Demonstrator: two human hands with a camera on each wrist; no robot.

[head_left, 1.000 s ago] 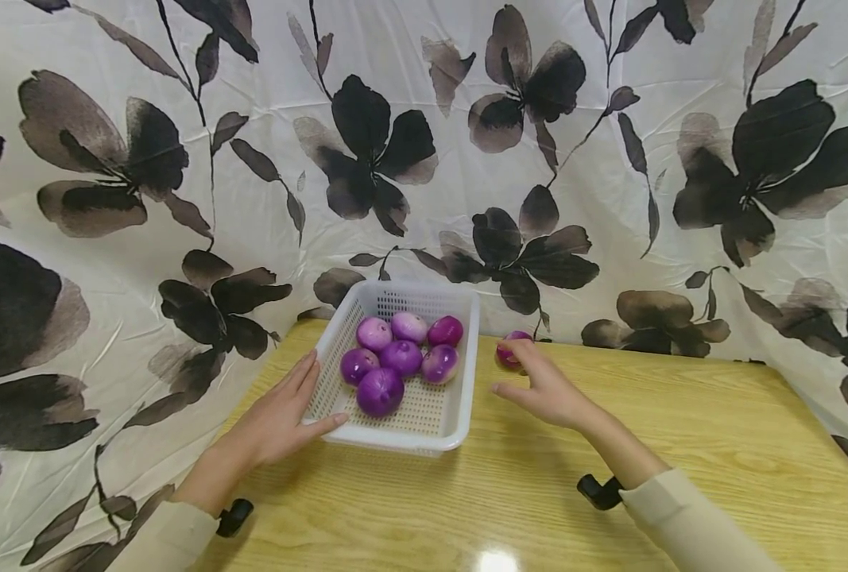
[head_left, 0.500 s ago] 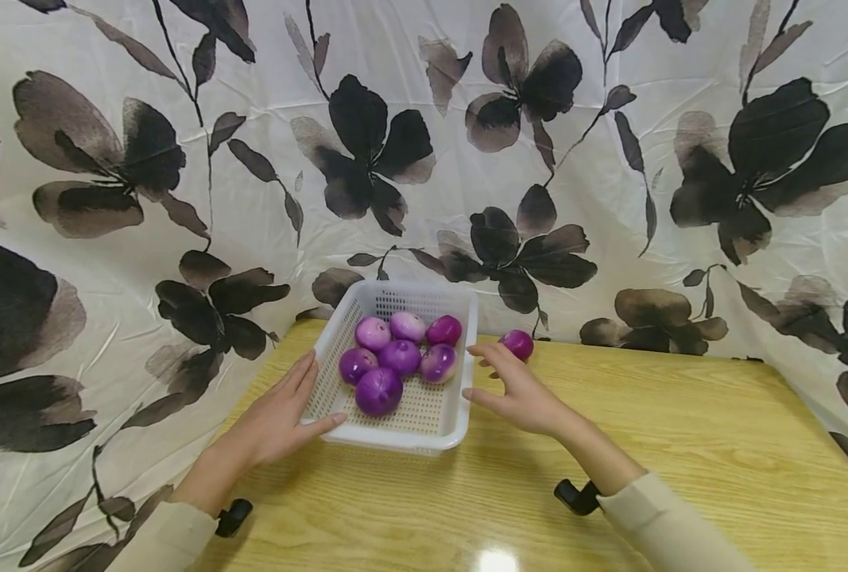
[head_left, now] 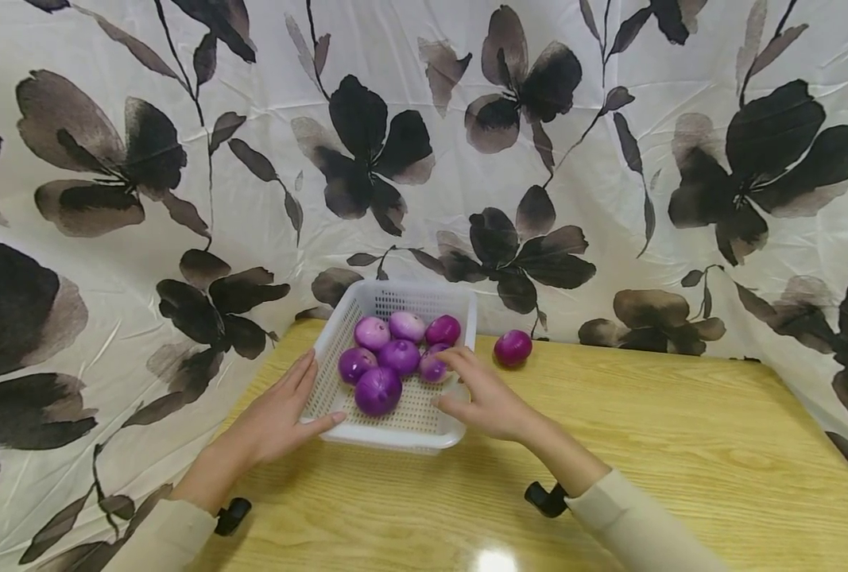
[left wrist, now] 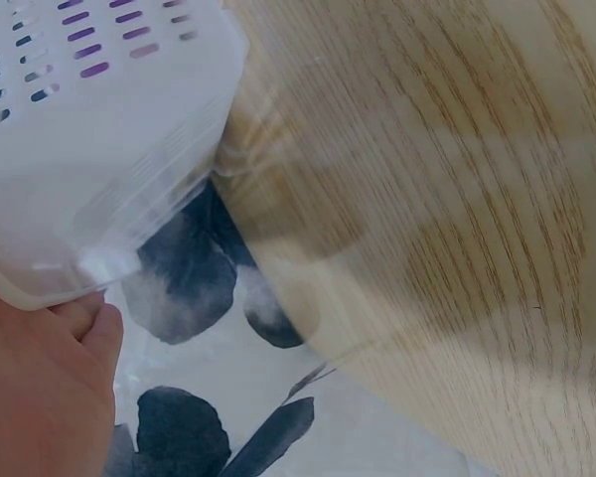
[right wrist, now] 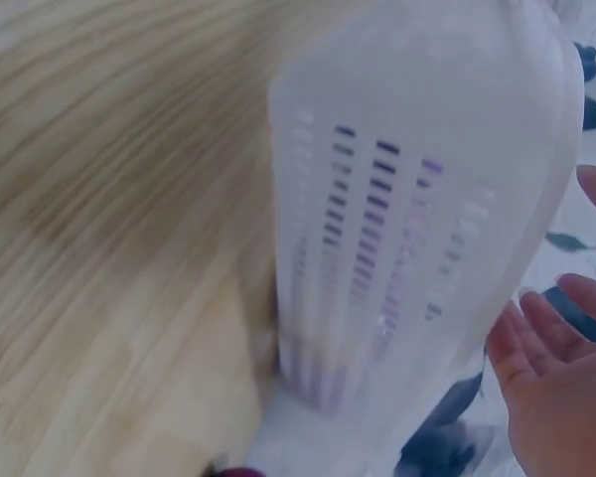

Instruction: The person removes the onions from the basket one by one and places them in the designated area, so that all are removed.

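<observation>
A white perforated plastic basket (head_left: 405, 435) with several shiny purple onions (head_left: 379, 392) in it sits on the table. My left hand (head_left: 269, 417) holds its near left corner, thumb over the rim, fingers along the outer side. In the left wrist view, fingers of that hand (left wrist: 50, 383) tuck under the rim. Over the right rim is my right hand (head_left: 491, 399), fingers and thumb spread apart, with fingertips at the rightmost onion in the basket (head_left: 432, 367) and covering part of it. Seen from the right wrist, this hand (right wrist: 556, 368) is behind the basket wall (right wrist: 417, 229).
One more purple onion (head_left: 513, 348) lies on the wooden table (head_left: 652, 429), just right of the basket near the back edge. A white cloth with dark flowers (head_left: 409, 143) hangs behind the table and along its left side.
My right hand has moved left, from beside the lone onion to over the basket's right rim, carrying nothing. That onion stays on the table. The left hand and the basket have stayed put.
</observation>
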